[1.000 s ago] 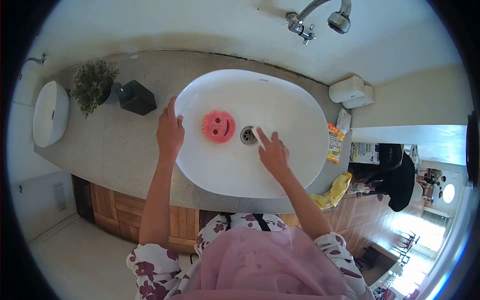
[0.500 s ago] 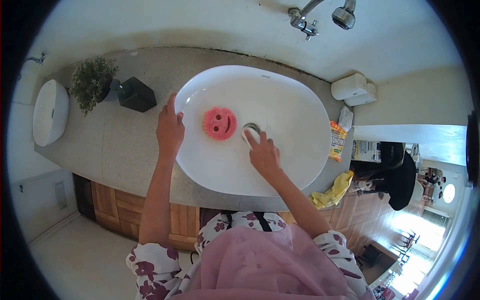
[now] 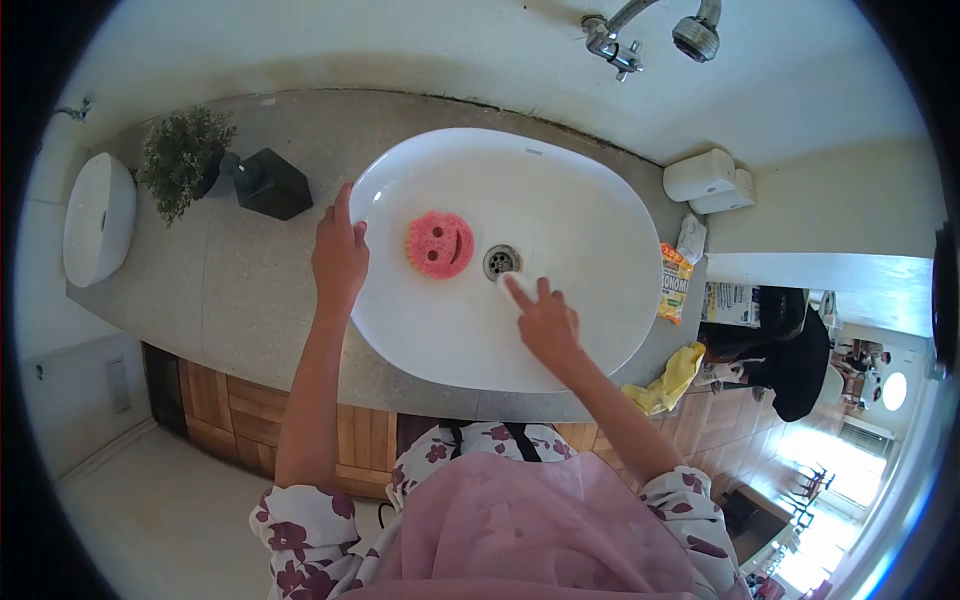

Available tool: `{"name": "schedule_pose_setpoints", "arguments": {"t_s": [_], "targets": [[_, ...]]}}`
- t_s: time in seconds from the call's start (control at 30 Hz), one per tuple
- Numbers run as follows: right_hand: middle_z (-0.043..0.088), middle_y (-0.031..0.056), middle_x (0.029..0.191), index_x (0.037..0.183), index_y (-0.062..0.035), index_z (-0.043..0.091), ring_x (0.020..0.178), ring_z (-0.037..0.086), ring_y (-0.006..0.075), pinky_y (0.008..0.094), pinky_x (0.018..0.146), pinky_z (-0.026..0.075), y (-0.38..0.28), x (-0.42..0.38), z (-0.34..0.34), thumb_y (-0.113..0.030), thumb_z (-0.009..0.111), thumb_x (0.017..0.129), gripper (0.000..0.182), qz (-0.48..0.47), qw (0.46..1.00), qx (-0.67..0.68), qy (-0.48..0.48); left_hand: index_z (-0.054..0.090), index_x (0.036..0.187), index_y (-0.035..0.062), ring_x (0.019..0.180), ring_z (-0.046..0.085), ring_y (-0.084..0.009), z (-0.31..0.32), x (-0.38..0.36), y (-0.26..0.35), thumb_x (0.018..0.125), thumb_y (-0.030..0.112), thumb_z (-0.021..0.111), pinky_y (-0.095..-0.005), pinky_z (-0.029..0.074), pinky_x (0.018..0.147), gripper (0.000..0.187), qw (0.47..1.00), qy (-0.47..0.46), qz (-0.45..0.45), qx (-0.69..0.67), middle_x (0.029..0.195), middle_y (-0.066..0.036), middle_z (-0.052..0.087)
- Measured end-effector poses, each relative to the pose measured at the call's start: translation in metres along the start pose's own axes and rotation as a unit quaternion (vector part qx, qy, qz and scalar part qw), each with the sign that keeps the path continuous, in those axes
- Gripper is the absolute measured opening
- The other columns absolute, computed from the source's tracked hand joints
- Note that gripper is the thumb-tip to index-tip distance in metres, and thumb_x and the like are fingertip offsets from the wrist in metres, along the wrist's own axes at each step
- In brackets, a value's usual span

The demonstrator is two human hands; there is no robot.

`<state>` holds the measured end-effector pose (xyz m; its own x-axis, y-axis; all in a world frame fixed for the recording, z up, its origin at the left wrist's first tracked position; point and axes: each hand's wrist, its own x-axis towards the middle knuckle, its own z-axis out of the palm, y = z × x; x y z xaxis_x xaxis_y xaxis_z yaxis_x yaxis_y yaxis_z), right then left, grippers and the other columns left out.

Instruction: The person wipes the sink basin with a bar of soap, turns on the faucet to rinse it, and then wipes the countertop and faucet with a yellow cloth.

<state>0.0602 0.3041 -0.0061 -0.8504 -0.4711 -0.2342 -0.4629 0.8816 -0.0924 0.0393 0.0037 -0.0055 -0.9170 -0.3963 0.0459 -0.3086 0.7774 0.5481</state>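
A white oval basin (image 3: 590,330) stands on the grey counter. My left hand (image 3: 341,255) grips its left rim. Inside the basin my right hand (image 3: 548,322) holds a small white object (image 3: 512,287) under its fingertips, just below and right of the metal drain (image 3: 501,262). The object is too small to name. A round pink sponge (image 3: 440,245) with a smiling face lies left of the drain, touched by neither hand.
A dark bottle (image 3: 272,185) and a potted plant (image 3: 187,160) stand at left, beside another basin (image 3: 100,220). At right are a yellow cloth (image 3: 667,380), an orange packet (image 3: 674,284) and paper rolls (image 3: 700,176). The faucet (image 3: 612,45) hangs above. A person in black (image 3: 800,370) is farther off.
My right hand has moved down and right with the white object, off the drain, whose holes now show. My left hand stays on the rim.
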Motion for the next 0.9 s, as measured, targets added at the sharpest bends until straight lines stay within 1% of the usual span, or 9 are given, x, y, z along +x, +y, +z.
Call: {"name": "schedule_pose_setpoints", "arguments": {"t_s": [0.07, 0.1, 0.2, 0.4, 0.47, 0.53, 0.63, 0.8, 0.9], "targets": [[0.050, 0.0152, 0.109, 0.138, -0.0234, 0.049, 0.083, 0.060, 0.0296, 0.0393, 0.056, 0.057, 0.013, 0.015, -0.006, -0.007, 0.063, 0.075, 0.066, 0.057, 0.998, -0.009, -0.002, 0.035, 0.143, 0.0180, 0.118, 0.052, -0.0351, 0.000, 0.000, -0.001, 0.091, 0.006, 0.055, -0.0446, 0.046, 0.094, 0.057, 1.000, -0.002, -0.001, -0.002, 0.129, -0.016, 0.054], [0.050, 0.0154, 0.108, 0.139, -0.0226, 0.047, 0.084, 0.060, 0.0306, 0.0402, 0.058, 0.057, 0.012, 0.024, -0.002, -0.007, 0.061, 0.077, 0.065, 0.051, 0.997, -0.017, 0.048, 0.035, 0.143, 0.0183, 0.118, 0.052, -0.0349, 0.001, 0.000, -0.002, 0.091, 0.006, 0.055, -0.0445, 0.046, 0.094, 0.057, 1.000, -0.002, 0.001, -0.001, 0.128, -0.016, 0.054], [0.050, 0.0161, 0.108, 0.140, -0.0226, 0.045, 0.085, 0.060, 0.0312, 0.0412, 0.059, 0.057, -0.011, 0.036, 0.007, -0.008, 0.060, 0.079, 0.064, 0.060, 0.997, 0.016, 0.045, 0.035, 0.143, 0.0184, 0.117, 0.052, -0.0346, -0.001, 0.001, 0.000, 0.092, 0.006, 0.055, -0.0445, 0.046, 0.094, 0.056, 1.000, -0.003, 0.004, -0.001, 0.128, -0.016, 0.054], [0.050, 0.0164, 0.108, 0.137, -0.0235, 0.049, 0.081, 0.060, 0.0312, 0.0411, 0.059, 0.056, 0.002, -0.002, -0.003, -0.008, 0.058, 0.080, 0.060, 0.003, 1.000, -0.003, -0.015, 0.035, 0.143, 0.0185, 0.118, 0.052, -0.0343, 0.001, 0.000, -0.001, 0.091, 0.007, 0.055, -0.0447, 0.046, 0.094, 0.056, 1.000, -0.002, 0.003, -0.003, 0.130, -0.016, 0.053], [0.050, 0.0166, 0.108, 0.137, -0.0228, 0.048, 0.081, 0.060, 0.0313, 0.0404, 0.057, 0.056, 0.014, 0.014, -0.005, -0.008, 0.058, 0.080, 0.060, 0.040, 0.999, -0.026, 0.004, 0.035, 0.143, 0.0187, 0.118, 0.052, -0.0343, 0.000, 0.000, -0.001, 0.091, 0.007, 0.055, -0.0447, 0.046, 0.094, 0.057, 1.000, -0.004, 0.001, 0.000, 0.131, -0.016, 0.053], [0.050, 0.0169, 0.109, 0.138, -0.0213, 0.048, 0.082, 0.060, 0.0314, 0.0407, 0.058, 0.056, 0.008, 0.028, 0.005, -0.007, 0.057, 0.080, 0.060, 0.024, 0.997, -0.024, 0.071, 0.035, 0.143, 0.0192, 0.119, 0.052, -0.0342, 0.000, 0.000, 0.001, 0.091, 0.006, 0.055, -0.0446, 0.046, 0.094, 0.057, 1.000, -0.001, -0.007, 0.001, 0.131, -0.016, 0.053], [0.049, 0.0173, 0.112, 0.140, -0.0230, 0.046, 0.086, 0.060, 0.0319, 0.0433, 0.063, 0.057, -0.016, 0.028, 0.006, -0.006, 0.057, 0.080, 0.063, 0.030, 0.999, 0.038, 0.012, 0.035, 0.143, 0.0189, 0.120, 0.051, -0.0342, 0.000, 0.001, 0.000, 0.091, 0.006, 0.055, -0.0447, 0.047, 0.094, 0.057, 1.000, -0.003, -0.004, 0.000, 0.131, -0.016, 0.053], [0.049, 0.0162, 0.109, 0.142, -0.0240, 0.044, 0.086, 0.060, 0.0305, 0.0427, 0.062, 0.057, 0.006, 0.004, -0.008, -0.007, 0.059, 0.079, 0.067, -0.001, 0.999, 0.005, -0.051, 0.035, 0.143, 0.0189, 0.119, 0.051, -0.0346, -0.003, 0.000, 0.004, 0.091, 0.007, 0.055, -0.0448, 0.047, 0.094, 0.057, 1.000, -0.016, -0.016, 0.003, 0.130, -0.016, 0.053], [0.050, 0.0165, 0.112, 0.140, -0.0221, 0.045, 0.085, 0.060, 0.0312, 0.0419, 0.063, 0.057, 0.016, 0.032, 0.001, -0.008, 0.060, 0.078, 0.065, 0.043, 0.999, -0.010, 0.031, 0.035, 0.143, 0.0189, 0.118, 0.052, -0.0348, -0.002, 0.000, 0.001, 0.091, 0.007, 0.056, -0.0450, 0.047, 0.093, 0.057, 1.000, -0.012, -0.017, 0.007, 0.130, -0.016, 0.053]]}}
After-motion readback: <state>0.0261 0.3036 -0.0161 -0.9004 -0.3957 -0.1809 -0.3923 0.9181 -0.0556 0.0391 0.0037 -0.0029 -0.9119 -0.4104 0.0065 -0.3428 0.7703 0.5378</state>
